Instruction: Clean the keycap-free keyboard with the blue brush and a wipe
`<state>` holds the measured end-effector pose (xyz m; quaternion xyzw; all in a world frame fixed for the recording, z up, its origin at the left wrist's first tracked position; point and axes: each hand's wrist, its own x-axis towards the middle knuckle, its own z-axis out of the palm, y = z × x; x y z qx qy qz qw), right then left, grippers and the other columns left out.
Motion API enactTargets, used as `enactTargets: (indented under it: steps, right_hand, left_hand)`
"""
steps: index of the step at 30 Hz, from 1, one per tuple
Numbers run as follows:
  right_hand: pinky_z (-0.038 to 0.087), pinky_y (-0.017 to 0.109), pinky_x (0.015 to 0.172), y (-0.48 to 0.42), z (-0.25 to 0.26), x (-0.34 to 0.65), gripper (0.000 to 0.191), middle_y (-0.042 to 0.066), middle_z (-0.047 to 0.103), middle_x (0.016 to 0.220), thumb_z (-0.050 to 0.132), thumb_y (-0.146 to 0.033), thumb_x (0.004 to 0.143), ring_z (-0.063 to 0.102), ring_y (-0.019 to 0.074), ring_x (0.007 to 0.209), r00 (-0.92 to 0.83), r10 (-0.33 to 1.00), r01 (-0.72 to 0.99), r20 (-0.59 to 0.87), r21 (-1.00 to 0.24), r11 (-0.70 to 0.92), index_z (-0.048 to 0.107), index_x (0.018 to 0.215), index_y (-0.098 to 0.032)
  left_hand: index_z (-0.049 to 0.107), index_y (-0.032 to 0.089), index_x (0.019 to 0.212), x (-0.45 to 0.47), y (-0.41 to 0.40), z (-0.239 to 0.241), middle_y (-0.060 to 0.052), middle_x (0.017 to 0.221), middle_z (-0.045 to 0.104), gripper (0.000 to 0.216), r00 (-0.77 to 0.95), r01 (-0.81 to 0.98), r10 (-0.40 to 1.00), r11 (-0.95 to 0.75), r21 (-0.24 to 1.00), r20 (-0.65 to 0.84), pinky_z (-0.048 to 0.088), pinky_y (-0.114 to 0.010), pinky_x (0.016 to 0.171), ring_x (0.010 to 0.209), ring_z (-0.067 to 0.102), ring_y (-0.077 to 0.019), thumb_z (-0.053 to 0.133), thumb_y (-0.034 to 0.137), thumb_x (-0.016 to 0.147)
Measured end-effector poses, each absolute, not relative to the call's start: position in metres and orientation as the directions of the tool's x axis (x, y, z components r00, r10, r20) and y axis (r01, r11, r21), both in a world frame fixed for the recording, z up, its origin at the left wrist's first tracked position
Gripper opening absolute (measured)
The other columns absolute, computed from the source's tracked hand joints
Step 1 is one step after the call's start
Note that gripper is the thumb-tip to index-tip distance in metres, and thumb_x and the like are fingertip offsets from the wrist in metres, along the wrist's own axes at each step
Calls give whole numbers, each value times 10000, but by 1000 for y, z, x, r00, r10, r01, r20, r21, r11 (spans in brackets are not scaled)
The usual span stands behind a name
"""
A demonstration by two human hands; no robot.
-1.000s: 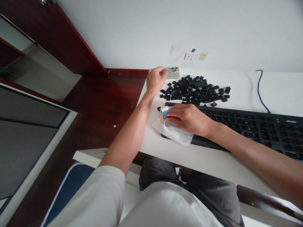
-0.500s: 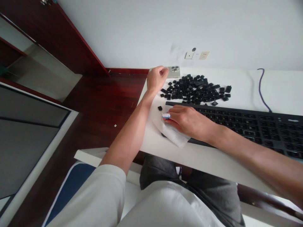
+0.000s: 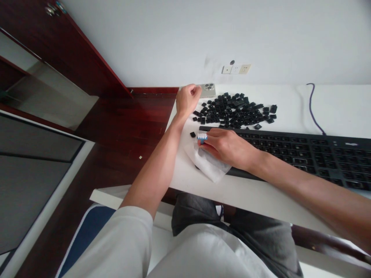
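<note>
My right hand (image 3: 222, 143) is closed round a toothbrush (image 3: 202, 137); only its head with white and blue bristles shows, the handle being hidden in my fingers. A thin white tissue (image 3: 213, 166) lies under that hand, over the left end of the black keyboard (image 3: 290, 152). Many of the keyboard's keycaps are off. Beside the phone (image 3: 209, 89) at the desk's back left corner, my left hand (image 3: 187, 99) is curled in a loose fist with nothing visible in it. One loose black keycap (image 3: 193, 134) lies between my two hands.
A heap of black keycaps (image 3: 234, 110) spreads behind the keyboard. The keyboard's dark cable (image 3: 311, 108) runs back over the white desk (image 3: 342, 112). Sockets (image 3: 236, 69) are on the wall behind. An open drawer (image 3: 110, 195) juts out at the lower left.
The whole view has shifted slightly, so the desk sits a little further left. The toothbrush head is turned a bit, showing its bristles more upright. Both hands keep nearly the same places.
</note>
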<state>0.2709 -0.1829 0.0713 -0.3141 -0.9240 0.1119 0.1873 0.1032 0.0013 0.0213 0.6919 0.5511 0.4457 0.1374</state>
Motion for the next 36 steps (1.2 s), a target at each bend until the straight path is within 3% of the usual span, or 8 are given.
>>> enactTargets:
  steps: [13, 21, 24, 28, 36]
  right_hand:
    - [387, 328, 683, -179, 71, 271, 299, 51, 646, 775, 560, -220, 1121, 569, 189, 729, -780, 552, 479, 294, -287, 829, 729, 883, -152]
    - [398, 338, 691, -182, 74, 271, 272, 68, 677, 795, 575, -199, 1100, 596, 199, 741, -760, 591, 532, 270, -263, 805, 740, 890, -150]
    - [383, 335, 656, -175, 74, 277, 255, 66, 691, 790, 621, -252, 1085, 593, 184, 682, -735, 626, 550, 260, -312, 775, 747, 889, -149]
    - [403, 322, 667, -165, 74, 286, 228, 67, 715, 806, 629, -254, 1072, 632, 188, 695, -764, 590, 472, 260, -399, 786, 773, 924, -158]
    - [349, 308, 660, -166, 78, 284, 192, 56, 693, 792, 635, -231, 1065, 583, 175, 686, -755, 611, 505, 238, -384, 773, 743, 918, -171]
  left_hand:
    - [385, 236, 646, 103, 3, 21, 11, 597, 347, 512, -2, 665, 880, -354, 658, 476, 346, -323, 679, 676, 460, -172, 659, 421, 1038]
    - [352, 241, 634, 103, 0, 26, 9, 610, 372, 522, -4, 643, 904, -325, 693, 428, 355, -324, 702, 696, 476, -178, 679, 353, 1025]
    - [347, 240, 632, 103, 0, 26, 9, 608, 368, 529, -9, 643, 902, -326, 693, 432, 359, -324, 708, 700, 481, -178, 688, 351, 1021]
    - [348, 236, 634, 103, 1, 23, 9, 611, 355, 535, -14, 655, 894, -331, 679, 449, 364, -325, 708, 690, 474, -174, 679, 378, 1030]
    - [371, 238, 651, 102, 2, 24, 16, 593, 307, 533, 2, 652, 880, -361, 666, 475, 320, -329, 660, 659, 404, -169, 636, 509, 1027]
